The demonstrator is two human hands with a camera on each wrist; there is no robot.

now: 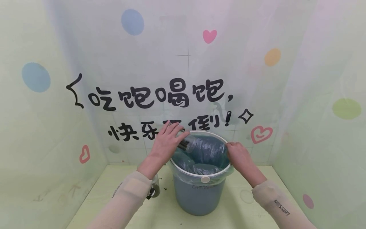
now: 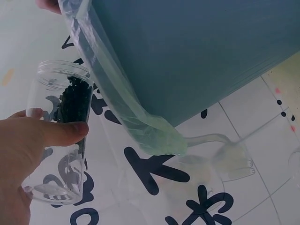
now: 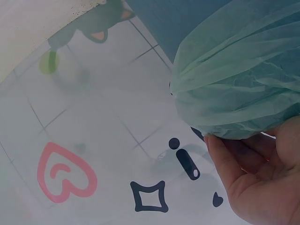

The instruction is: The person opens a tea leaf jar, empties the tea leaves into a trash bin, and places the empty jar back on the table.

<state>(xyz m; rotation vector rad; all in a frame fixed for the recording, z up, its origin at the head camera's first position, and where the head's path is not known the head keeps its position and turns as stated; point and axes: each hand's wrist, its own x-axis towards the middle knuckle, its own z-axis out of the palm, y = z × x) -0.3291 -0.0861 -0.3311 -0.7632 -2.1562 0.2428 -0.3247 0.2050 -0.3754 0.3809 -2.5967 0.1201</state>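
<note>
A blue-grey bucket with a white rim stands on the table. Inside it and folded over its rim is a thin green plastic bag. My left hand grips a clear jar at the bucket's left rim. The jar is tipped, its mouth end over the bag, and dark crumbly bits lie along one side of it. On the right, my right hand holds the bucket's rim through the bag, fingers bent at its edge in the right wrist view.
Partly behind the left forearm, another clear container with dark contents stands left of the bucket. A few dark crumbs are scattered on the pale table. Printed sheet walls enclose the back and both sides.
</note>
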